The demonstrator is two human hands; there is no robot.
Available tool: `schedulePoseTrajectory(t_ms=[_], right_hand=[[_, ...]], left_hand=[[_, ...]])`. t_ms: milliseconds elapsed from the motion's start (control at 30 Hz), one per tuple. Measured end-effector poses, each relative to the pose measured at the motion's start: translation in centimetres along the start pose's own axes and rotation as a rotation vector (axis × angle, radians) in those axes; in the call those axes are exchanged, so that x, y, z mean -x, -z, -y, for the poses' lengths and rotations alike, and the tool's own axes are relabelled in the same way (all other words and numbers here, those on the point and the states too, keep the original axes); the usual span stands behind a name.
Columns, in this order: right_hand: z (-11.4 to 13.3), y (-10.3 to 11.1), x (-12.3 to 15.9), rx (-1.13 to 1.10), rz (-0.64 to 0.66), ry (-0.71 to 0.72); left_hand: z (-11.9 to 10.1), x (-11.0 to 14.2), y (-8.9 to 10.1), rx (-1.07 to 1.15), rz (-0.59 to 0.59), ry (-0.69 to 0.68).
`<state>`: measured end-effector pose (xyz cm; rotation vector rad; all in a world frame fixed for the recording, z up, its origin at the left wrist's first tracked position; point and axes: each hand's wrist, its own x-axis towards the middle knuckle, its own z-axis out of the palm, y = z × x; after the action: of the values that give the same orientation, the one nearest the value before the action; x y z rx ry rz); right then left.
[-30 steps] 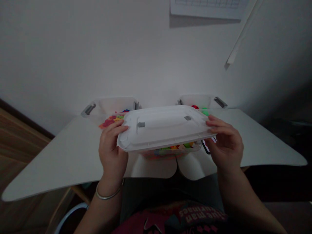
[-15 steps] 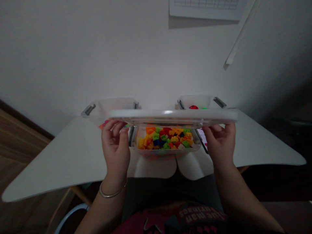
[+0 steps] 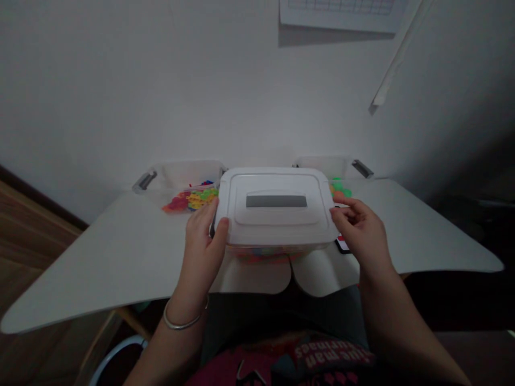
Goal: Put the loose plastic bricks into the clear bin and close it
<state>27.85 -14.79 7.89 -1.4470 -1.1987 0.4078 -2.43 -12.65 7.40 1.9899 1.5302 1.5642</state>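
Observation:
A white lid (image 3: pixel 281 225) with a grey handle strip lies over the clear plastic box (image 3: pixel 273 251) in the middle of the table. Blurred colours of the building blocks show through the box's front wall. My left hand (image 3: pixel 205 236) grips the lid's left edge, thumb on top near the front corner and fingers along the side. At the right edge, my right hand (image 3: pixel 360 230) is closed, thumb and fingertips pinching the lid's rim. Whether the lid sits fully down all round cannot be made out.
Behind on the left stands a clear bin (image 3: pixel 189 174) with colourful plastic pieces; another bin (image 3: pixel 328 163) at the back right holds green and orange pieces. A phone (image 3: pixel 343 245) lies beside the box, partly covered. The white table (image 3: pixel 132 257) meets the wall (image 3: pixel 241 96).
The lid, held tilted up edge-on with the blocks in view, has come down flat over the box and covers them. Both hands moved with it, the left inward to the right.

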Motion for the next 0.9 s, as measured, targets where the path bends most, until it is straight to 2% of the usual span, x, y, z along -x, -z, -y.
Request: schedulePoseTrajectory(t_ms=[167,367,500,700,900], right_hand=[[-0.16,0.55,-0.11,0.203,0.056,0.034],[0.11,0.79,0.16,0.423,0.082,0.043],[0.52,0.64,0.37,0.547,0.14,0.028],[0.73,0.22,0.0,0.581,0.151,0.043],[-0.05,0.21,-0.47,0.519,0.151,0.151]], left_hand=[[0.66,0.31,-0.05,-0.173,0.034,0.033],[0.69,0.61,0.18,-0.181,0.0,-0.026],[0.58,0.49,0.12,-0.231,0.047,-0.018],[0.52,-0.21,-0.49,-0.204,0.153,-0.004],[0.02,-0.19,-0.17,-0.158,0.216,-0.012]])
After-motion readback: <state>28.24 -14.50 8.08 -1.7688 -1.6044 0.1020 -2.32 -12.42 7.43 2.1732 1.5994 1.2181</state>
